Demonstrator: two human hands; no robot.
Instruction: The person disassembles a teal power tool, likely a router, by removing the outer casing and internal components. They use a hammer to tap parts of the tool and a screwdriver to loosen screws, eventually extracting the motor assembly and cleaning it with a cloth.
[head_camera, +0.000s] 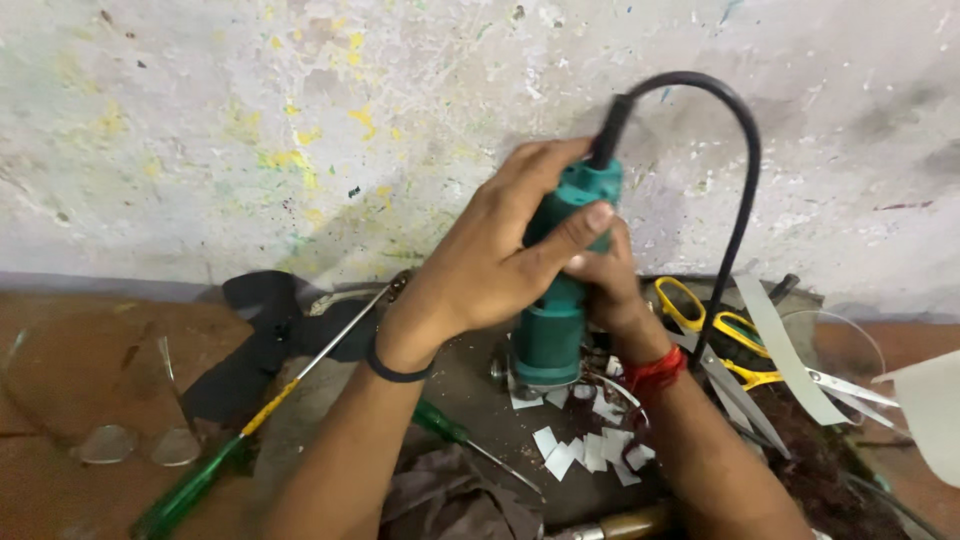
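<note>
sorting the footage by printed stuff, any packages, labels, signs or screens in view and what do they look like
None to be seen: no package, sign or screen, and no label shows on the teal power tool that both hands hold.
The small white paper scraps below the tool look blank.

Small workshop, paint-flecked wall (250, 120), screwdrivers (230, 440), yellow-handled scissors (720, 335), scraps (585, 450) littering the worn bench (60, 360)

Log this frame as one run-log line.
left hand: grips teal handheld power tool | right hand: on tool's far side | tool: upright over white paper scraps | nearby: yellow-handled scissors, green-handled screwdriver
</note>
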